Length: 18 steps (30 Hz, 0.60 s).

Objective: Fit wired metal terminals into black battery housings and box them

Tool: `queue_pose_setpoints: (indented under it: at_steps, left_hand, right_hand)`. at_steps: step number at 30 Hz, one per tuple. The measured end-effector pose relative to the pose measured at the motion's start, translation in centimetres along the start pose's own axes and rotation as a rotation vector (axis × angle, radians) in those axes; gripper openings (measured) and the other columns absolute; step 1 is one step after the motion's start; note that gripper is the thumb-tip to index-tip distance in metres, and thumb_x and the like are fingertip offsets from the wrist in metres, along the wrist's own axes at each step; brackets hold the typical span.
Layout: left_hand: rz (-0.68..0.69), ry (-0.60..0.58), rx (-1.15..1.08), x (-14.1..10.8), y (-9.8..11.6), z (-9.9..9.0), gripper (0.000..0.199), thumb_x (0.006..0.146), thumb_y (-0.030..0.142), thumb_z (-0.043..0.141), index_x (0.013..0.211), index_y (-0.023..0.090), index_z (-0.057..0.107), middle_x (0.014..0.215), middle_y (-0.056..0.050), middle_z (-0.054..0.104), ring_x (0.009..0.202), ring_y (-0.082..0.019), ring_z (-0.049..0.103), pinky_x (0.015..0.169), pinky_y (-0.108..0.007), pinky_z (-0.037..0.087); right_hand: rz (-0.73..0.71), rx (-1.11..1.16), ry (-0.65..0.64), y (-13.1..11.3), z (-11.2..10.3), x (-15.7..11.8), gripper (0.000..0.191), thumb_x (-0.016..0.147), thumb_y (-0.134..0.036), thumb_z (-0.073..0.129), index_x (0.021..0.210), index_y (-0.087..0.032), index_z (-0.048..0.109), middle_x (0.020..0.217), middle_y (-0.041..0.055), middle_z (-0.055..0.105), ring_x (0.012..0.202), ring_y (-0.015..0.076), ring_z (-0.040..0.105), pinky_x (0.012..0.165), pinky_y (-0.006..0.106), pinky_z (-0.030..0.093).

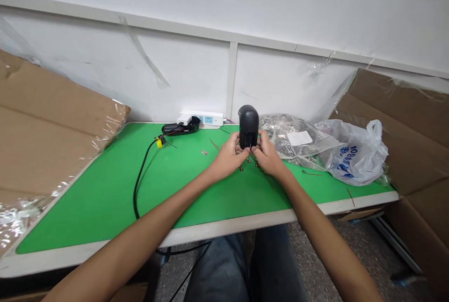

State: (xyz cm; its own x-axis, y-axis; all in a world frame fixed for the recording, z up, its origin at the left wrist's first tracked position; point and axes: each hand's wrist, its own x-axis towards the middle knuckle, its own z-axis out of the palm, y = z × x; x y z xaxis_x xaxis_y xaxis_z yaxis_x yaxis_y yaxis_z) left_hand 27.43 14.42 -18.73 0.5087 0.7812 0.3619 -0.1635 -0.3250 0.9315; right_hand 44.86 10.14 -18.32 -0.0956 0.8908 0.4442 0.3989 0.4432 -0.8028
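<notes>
A black rounded plastic housing stands upright between my two hands, above the green tabletop. Its lower part has a recessed opening that faces me. My left hand grips the left side, with the thumb at the bottom edge. On the other side my right hand holds it the same way, thumb near the lower rim. Small metal pieces with thin wires lie on the table just below the housing. The fingers behind it are partly hidden.
A black open casing with a black cable lies at the back left, by a white power strip. Clear bags of small parts and a white plastic bag sit right. Cardboard flanks the green table.
</notes>
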Motion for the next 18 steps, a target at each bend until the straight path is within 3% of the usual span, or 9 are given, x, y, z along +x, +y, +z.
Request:
queue_pose_setpoints:
  at_steps: [11, 18]
  left_hand:
    - [-0.021, -0.043, -0.111, 0.18, -0.48, 0.15, 0.047, 0.092, 0.029, 0.075, 0.132, 0.019, 0.052, 0.131, -0.013, 0.067, 0.104, -0.020, 0.071, 0.098, -0.036, 0.056]
    - [-0.005, -0.033, -0.139, 0.09, -0.26, 0.28, 0.049, 0.091, 0.029, 0.077, 0.132, 0.017, 0.052, 0.137, -0.015, 0.065, 0.110, -0.022, 0.072, 0.096, -0.033, 0.057]
  right_hand:
    - [0.011, -0.222, -0.009, -0.06, -0.85, -0.15, 0.049, 0.089, -0.026, 0.057, 0.137, -0.024, 0.044, 0.077, -0.0012, 0.060, 0.065, 0.0231, 0.055, 0.065, 0.035, 0.042]
    - [0.004, -0.167, -0.009, -0.51, -0.77, -0.40, 0.054, 0.088, -0.028, 0.063, 0.139, -0.023, 0.045, 0.071, -0.0029, 0.057, 0.059, 0.0204, 0.050, 0.061, 0.033, 0.037]
